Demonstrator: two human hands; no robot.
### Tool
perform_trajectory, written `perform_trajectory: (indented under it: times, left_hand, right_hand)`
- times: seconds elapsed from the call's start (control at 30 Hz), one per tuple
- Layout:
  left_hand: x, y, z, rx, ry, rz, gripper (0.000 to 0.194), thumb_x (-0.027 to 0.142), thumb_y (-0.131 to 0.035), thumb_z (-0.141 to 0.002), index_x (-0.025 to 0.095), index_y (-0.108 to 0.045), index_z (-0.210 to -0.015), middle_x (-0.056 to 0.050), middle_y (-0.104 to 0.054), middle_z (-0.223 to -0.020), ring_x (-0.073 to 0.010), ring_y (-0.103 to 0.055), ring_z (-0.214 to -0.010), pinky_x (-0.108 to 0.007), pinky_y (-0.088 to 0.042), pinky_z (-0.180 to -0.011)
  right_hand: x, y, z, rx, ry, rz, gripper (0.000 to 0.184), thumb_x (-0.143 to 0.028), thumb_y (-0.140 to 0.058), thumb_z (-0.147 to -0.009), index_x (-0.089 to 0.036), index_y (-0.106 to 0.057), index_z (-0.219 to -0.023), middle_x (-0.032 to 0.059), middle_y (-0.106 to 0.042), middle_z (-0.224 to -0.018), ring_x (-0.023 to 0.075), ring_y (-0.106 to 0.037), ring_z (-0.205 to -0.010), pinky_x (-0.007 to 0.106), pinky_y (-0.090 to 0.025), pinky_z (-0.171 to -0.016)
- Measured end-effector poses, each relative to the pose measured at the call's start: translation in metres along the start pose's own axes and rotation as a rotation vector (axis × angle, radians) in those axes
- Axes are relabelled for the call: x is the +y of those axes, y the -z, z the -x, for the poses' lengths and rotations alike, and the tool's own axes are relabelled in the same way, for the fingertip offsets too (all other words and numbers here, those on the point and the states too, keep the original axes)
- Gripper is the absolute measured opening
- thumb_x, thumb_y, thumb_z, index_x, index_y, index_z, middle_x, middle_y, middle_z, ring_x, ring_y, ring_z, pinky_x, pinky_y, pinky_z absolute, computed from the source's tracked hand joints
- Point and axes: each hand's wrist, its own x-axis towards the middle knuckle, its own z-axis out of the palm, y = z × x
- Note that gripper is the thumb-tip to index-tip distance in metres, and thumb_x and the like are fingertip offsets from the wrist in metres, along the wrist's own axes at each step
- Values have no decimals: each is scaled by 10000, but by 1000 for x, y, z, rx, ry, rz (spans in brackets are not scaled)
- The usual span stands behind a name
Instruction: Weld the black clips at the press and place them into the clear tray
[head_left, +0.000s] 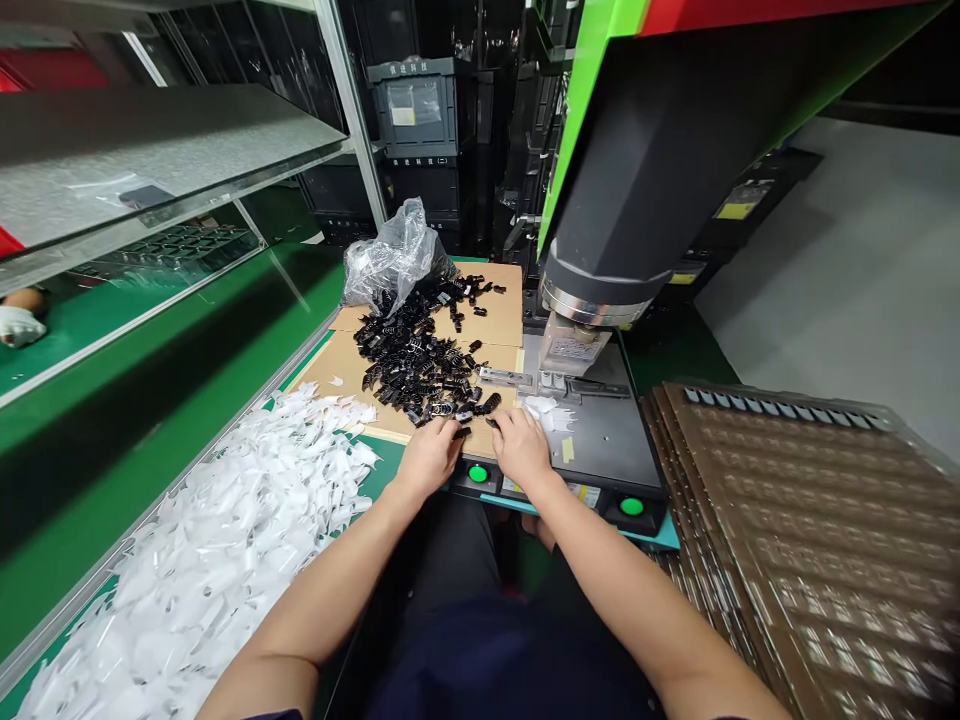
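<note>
At the near edge of a pile of small black plastic parts (420,350), my left hand (433,455) is closed with a black part (462,432) at its fingertips. To its right, my right hand (522,445) has its fingers curled together, and a dark piece (492,423) shows at their tips. The pile lies on a cardboard sheet (502,325). Just beyond my right hand, a few white pieces (550,413) rest on the dark machine base (611,440). A small metal fixture (555,383) sits under the machine's head (574,345).
A large heap of white plastic pieces (247,540) covers the bench at left. Behind the black parts stands a clear plastic bag (397,255). Green buttons (478,473) line the base's front. Stacked brown trays (825,520) are at right, and a metal shelf (187,130) is at upper left.
</note>
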Motion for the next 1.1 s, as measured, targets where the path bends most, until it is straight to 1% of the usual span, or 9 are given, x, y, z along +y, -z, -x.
perform_trajectory:
  times: [0.17, 0.33, 0.4, 0.53, 0.6, 0.7, 0.83, 1.0, 1.1]
  left_hand:
    - [7, -3, 3, -8, -76, 116, 89, 234, -561, -1071, 241, -614, -1143, -90, -662, -1159, -244, -673, -1061, -399, -574, -935]
    - [12, -4, -3, -54, -155, 196, 83, 201, -541, -1070, 243, -611, -1083, -99, -659, -1269, -234, -667, -1166, -405, -574, -1005]
    - [12, -3, -5, -95, -177, 181, 94, 208, -530, -1077, 247, -615, -1066, -95, -671, -1279, -232, -672, -1174, -403, -571, -1009]
    - [15, -5, -9, -159, -187, 150, 96, 230, -535, -1075, 255, -624, -1096, -77, -711, -1150, -241, -686, -1106, -408, -576, -973]
    - [20, -7, -14, -150, -191, 191, 110, 225, -550, -1062, 256, -633, -1127, -75, -718, -1145, -239, -691, -1100, -402, -582, -973]
    - [32, -10, -32, -106, -198, 299, 167, 214, -559, -1052, 255, -653, -1183, -75, -734, -1178, -224, -702, -1104, -383, -590, -986]
    - [54, -19, -76, -25, -174, 344, 184, 255, -577, -1062, 256, -698, -1200, -67, -764, -1192, -227, -717, -1121, -396, -594, -1019]
    - [78, -45, -138, 15, -150, 277, 228, 278, -589, -1074, 241, -736, -1245, -83, -770, -1250, -237, -720, -1167, -398, -571, -1079]
    - [88, -61, -161, 0, -140, 219, 237, 280, -591, -1076, 227, -744, -1249, -110, -761, -1227, -250, -712, -1161, -389, -565, -1056]
  right_hand:
    - [17, 8, 20, 106, -42, -137, 285, -216, -551, -1034, -241, -724, -1258, 107, -688, -1165, 283, -601, -1095, 419, -479, -974]
    - [47, 31, 45, 217, -102, -212, 308, -266, -545, -1038, -267, -745, -1272, 108, -708, -1187, 292, -636, -1083, 445, -521, -977]
    - [67, 42, 58, 262, -150, -189, 307, -296, -547, -1039, -263, -747, -1270, 112, -712, -1186, 297, -643, -1084, 449, -526, -975]
    - [110, 55, 85, 328, -272, -56, 313, -337, -547, -1037, -251, -753, -1257, 119, -718, -1172, 307, -637, -1089, 454, -507, -984]
    - [126, 58, 97, 314, -316, 23, 315, -331, -548, -1033, -246, -759, -1250, 116, -729, -1168, 310, -627, -1085, 453, -494, -980]
    - [136, 59, 104, 285, -330, 63, 316, -303, -546, -1028, -240, -772, -1239, 107, -746, -1176, 307, -619, -1082, 451, -490, -970]
    - [135, 62, 82, 302, -292, -33, 325, -289, -527, -1042, -240, -785, -1234, 112, -751, -1181, 298, -632, -1077, 450, -511, -967]
    - [125, 59, 19, 342, -286, -63, 332, -336, -542, -1069, -233, -776, -1281, 120, -744, -1204, 300, -622, -1100, 429, -505, -972]
    - [120, 50, -9, 307, -292, -19, 313, -328, -547, -1077, -233, -773, -1272, 121, -736, -1191, 297, -597, -1091, 415, -475, -963]
